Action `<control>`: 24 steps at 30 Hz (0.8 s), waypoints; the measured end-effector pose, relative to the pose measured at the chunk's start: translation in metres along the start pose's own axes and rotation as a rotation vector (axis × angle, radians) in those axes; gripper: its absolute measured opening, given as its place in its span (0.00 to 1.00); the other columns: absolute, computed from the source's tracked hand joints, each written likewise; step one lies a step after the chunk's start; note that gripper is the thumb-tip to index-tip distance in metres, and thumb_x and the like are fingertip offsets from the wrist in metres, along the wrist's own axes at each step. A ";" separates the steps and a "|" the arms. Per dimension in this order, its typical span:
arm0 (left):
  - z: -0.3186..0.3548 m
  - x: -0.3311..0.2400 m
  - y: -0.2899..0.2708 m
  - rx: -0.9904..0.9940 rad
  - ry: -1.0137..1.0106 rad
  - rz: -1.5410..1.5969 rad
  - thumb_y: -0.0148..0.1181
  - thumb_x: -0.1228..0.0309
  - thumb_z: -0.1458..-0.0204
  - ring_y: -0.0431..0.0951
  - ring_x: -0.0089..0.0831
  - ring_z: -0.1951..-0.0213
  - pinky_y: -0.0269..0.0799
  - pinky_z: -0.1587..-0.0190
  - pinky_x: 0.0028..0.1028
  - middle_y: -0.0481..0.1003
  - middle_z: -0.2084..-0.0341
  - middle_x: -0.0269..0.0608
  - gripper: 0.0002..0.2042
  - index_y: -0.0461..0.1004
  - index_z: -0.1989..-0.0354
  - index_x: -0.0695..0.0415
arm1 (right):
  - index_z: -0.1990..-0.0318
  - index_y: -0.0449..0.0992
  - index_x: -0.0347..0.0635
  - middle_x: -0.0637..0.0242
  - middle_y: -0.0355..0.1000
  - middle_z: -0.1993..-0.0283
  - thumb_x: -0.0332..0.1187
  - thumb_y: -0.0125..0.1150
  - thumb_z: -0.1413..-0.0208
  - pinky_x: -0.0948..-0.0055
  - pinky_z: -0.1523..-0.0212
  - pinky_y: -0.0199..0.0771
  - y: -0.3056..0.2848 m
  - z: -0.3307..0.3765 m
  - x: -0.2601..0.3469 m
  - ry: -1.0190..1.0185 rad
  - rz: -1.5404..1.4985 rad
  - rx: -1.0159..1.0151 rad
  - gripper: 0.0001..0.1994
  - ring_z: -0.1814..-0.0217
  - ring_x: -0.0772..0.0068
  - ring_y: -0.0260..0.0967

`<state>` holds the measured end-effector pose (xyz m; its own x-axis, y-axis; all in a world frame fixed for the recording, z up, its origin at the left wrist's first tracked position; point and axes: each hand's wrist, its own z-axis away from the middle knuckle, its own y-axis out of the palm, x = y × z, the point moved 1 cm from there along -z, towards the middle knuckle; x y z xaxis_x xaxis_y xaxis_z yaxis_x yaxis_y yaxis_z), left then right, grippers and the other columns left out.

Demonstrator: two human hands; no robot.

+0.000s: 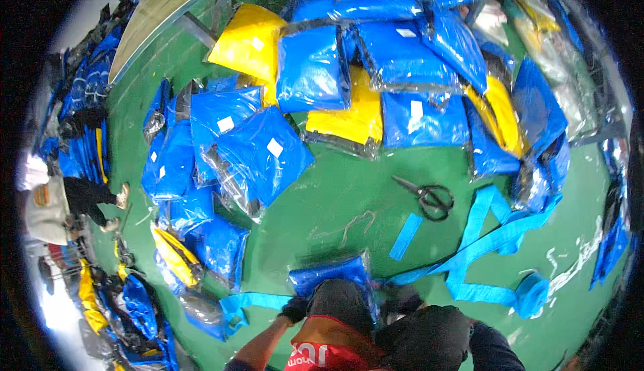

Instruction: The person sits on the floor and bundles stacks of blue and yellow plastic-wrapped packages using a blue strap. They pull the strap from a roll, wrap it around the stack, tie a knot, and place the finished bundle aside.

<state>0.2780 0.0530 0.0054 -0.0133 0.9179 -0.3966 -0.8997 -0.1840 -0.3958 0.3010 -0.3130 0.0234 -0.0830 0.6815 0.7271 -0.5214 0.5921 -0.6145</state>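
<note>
A blue folded item in clear plastic [327, 274] lies on the green floor in front of my knees, which hide much of it. My left hand [294, 308], dark and seemingly gloved, is at its left side with its fingers mostly hidden. By the right side of the package is my right hand [401, 298], dark and blurred, its fingers not readable. A light blue strap [463, 257] runs over the floor from the right toward that hand, ending in a roll [532, 292]. More light blue strap [258, 300] stretches out left of my left hand.
Black-handled scissors [429, 198] and a short cut strap piece [405, 237] lie ahead to the right. Several blue bagged packages [265, 156] and yellow ones [251, 39] form an arc around me. A table [157, 19] stands far left; another person [74, 200] is at left.
</note>
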 end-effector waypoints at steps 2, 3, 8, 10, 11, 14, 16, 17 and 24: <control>-0.002 0.017 -0.038 0.160 0.230 -0.061 0.39 0.50 0.48 0.71 0.51 0.59 0.66 0.54 0.41 0.73 0.60 0.51 0.23 0.72 0.59 0.56 | 0.51 0.69 0.48 0.54 0.69 0.58 0.45 0.51 0.52 0.54 0.64 0.68 -0.055 -0.048 -0.016 0.164 0.173 0.285 0.21 0.60 0.51 0.67; -0.006 0.023 -0.054 0.204 0.047 -0.141 0.44 0.54 0.48 0.72 0.52 0.63 0.68 0.60 0.41 0.72 0.69 0.57 0.18 0.71 0.61 0.54 | 0.51 0.68 0.46 0.55 0.70 0.60 0.46 0.52 0.53 0.54 0.65 0.68 -0.082 -0.078 -0.010 0.158 0.413 0.008 0.22 0.62 0.50 0.68; -0.100 -0.007 -0.131 -0.824 0.028 1.003 0.58 0.80 0.57 0.62 0.35 0.45 0.61 0.46 0.34 0.55 0.41 0.46 0.44 0.33 0.36 0.54 | 0.39 0.41 0.25 0.33 0.46 0.39 0.56 0.55 0.57 0.58 0.40 0.53 -0.193 -0.361 0.023 0.043 0.378 -0.600 0.49 0.38 0.41 0.48; -0.151 -0.032 -0.158 -1.071 0.048 1.244 0.65 0.69 0.58 0.61 0.38 0.46 0.66 0.51 0.29 0.58 0.44 0.48 0.43 0.41 0.38 0.60 | 0.40 0.40 0.21 0.33 0.50 0.41 0.64 0.57 0.64 0.63 0.39 0.51 -0.223 -0.455 0.031 0.250 0.111 -0.719 0.57 0.36 0.44 0.48; -0.164 -0.027 -0.182 -1.255 -0.022 1.187 0.64 0.68 0.56 0.61 0.36 0.46 0.65 0.50 0.29 0.60 0.46 0.47 0.39 0.45 0.39 0.60 | 0.43 0.48 0.22 0.39 0.56 0.43 0.62 0.58 0.62 0.64 0.43 0.56 -0.229 -0.477 0.029 0.374 -0.095 -0.713 0.52 0.40 0.49 0.54; -0.159 -0.027 -0.210 -1.503 0.388 1.755 0.59 0.65 0.51 0.63 0.34 0.48 0.61 0.47 0.29 0.64 0.50 0.44 0.27 0.56 0.44 0.57 | 0.51 0.65 0.27 0.50 0.68 0.51 0.54 0.64 0.63 0.66 0.51 0.64 -0.238 -0.488 0.032 0.419 -0.268 -0.673 0.39 0.49 0.57 0.66; -0.130 -0.015 -0.214 -1.315 0.473 2.090 0.58 0.65 0.51 0.68 0.36 0.53 0.68 0.54 0.35 0.64 0.52 0.44 0.25 0.58 0.46 0.57 | 0.52 0.68 0.33 0.51 0.70 0.56 0.44 0.66 0.63 0.66 0.53 0.65 -0.233 -0.441 0.040 0.007 -0.536 -0.738 0.31 0.55 0.55 0.67; -0.116 -0.011 -0.208 -1.258 0.335 2.163 0.59 0.64 0.51 0.70 0.35 0.56 0.70 0.58 0.34 0.66 0.54 0.44 0.24 0.59 0.47 0.58 | 0.55 0.70 0.35 0.49 0.68 0.53 0.37 0.63 0.60 0.64 0.52 0.64 -0.230 -0.407 0.046 -0.043 -0.265 -0.852 0.23 0.52 0.52 0.65; -0.082 0.035 -0.170 -0.685 0.199 1.506 0.57 0.59 0.51 0.75 0.31 0.72 0.73 0.69 0.32 0.74 0.72 0.43 0.14 0.71 0.65 0.58 | 0.49 0.64 0.38 0.60 0.68 0.54 0.31 0.65 0.57 0.68 0.53 0.68 -0.279 -0.217 0.092 0.213 -0.404 -0.407 0.26 0.54 0.65 0.67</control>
<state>0.4662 0.0875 -0.0091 -0.5326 -0.2583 -0.8060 0.2114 -0.9627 0.1688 0.6234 -0.3219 0.1948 0.2476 0.4152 0.8754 -0.1064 0.9097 -0.4014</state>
